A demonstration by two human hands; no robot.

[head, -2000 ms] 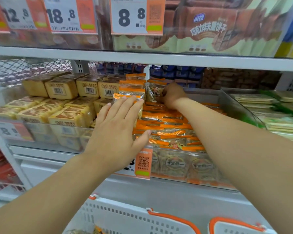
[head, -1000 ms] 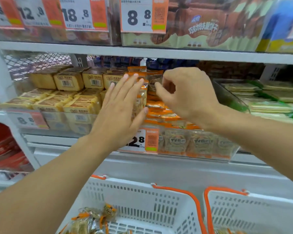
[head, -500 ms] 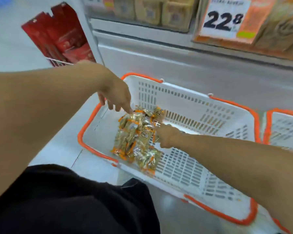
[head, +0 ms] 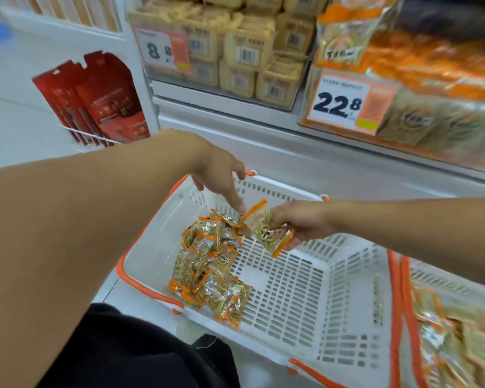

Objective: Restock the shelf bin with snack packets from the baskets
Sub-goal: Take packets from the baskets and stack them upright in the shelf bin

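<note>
Head view: the right hand (head: pixel 297 225) is clamped on one orange-edged snack packet (head: pixel 269 232), lifted just above the floor of the white basket (head: pixel 291 298). The left hand (head: pixel 221 175) hangs over the pile of packets (head: pixel 210 264) with fingers loosely spread, its forefinger tip touching the topmost packet and gripping nothing. The pile lies below and just left of both hands; a second basket (head: pixel 445 326) with more packets sits beyond the right forearm. The shelf bin (head: pixel 431 124), behind the 22.8 price tag (head: pixel 345 103), stands above and beyond the right hand. To do this step well, I would gather several packets per hand, pinching their sealed edges, and stack them flat so the bin fills neatly.
</note>
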